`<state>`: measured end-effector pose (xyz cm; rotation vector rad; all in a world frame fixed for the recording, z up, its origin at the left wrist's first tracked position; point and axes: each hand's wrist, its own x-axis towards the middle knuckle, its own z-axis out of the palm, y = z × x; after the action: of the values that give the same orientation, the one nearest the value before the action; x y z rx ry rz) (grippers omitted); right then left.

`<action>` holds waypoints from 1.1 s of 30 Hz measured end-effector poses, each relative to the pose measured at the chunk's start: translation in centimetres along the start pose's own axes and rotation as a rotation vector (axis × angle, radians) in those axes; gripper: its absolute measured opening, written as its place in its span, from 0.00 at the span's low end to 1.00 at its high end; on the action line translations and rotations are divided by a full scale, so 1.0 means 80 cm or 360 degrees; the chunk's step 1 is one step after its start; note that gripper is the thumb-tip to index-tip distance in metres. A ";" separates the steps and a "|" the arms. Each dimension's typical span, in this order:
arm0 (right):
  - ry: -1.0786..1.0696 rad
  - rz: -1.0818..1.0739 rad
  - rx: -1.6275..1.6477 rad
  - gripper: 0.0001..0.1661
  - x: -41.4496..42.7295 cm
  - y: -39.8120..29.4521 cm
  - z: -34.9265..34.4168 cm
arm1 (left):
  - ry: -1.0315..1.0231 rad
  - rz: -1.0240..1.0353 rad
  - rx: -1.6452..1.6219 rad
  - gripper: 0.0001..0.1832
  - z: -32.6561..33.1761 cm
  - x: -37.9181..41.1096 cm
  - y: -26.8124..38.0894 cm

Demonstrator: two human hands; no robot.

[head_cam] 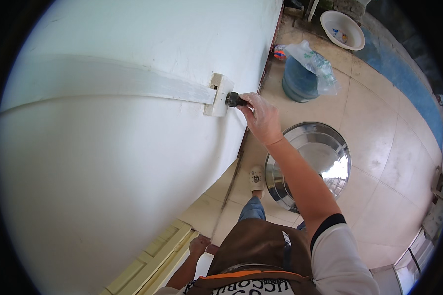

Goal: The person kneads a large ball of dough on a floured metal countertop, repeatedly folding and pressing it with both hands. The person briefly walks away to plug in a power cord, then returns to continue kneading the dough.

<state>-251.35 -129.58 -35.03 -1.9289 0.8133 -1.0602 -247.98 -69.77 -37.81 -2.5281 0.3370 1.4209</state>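
My right hand, dusted with white powder, grips a black plug between thumb and fingers. The plug is at the face of a white wall socket plate; how far it is inserted cannot be told. A flat white cable trunking strip runs along the white wall and ends at the socket. Low down, beside the brown apron, my left hand is curled near the cream door frame; whether it holds anything is not clear.
A large round metal lid or pan lies on the tiled floor near my foot. Beyond it stands a blue bucket with a clear plastic bag over it. Farther off is a white basin beside a blue floor strip.
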 end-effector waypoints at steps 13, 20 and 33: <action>-0.0096 0.0083 -0.0143 0.19 0.002 -0.008 -0.003 | 0.0061 0.0006 0.0299 0.16 -0.008 -0.033 -0.008; -0.0137 0.0561 -0.0245 0.23 -0.137 -0.096 -0.089 | -0.0165 0.0929 0.0860 0.15 -0.064 -0.018 -0.074; -0.0521 0.1596 -0.0525 0.15 -0.621 -0.252 -0.448 | 0.0285 0.0740 0.0347 0.16 -0.085 -0.096 0.017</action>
<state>-301.89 -91.04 -24.26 -1.5226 1.5717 -0.0055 -246.79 -72.40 -27.89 -2.4955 1.1081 1.2062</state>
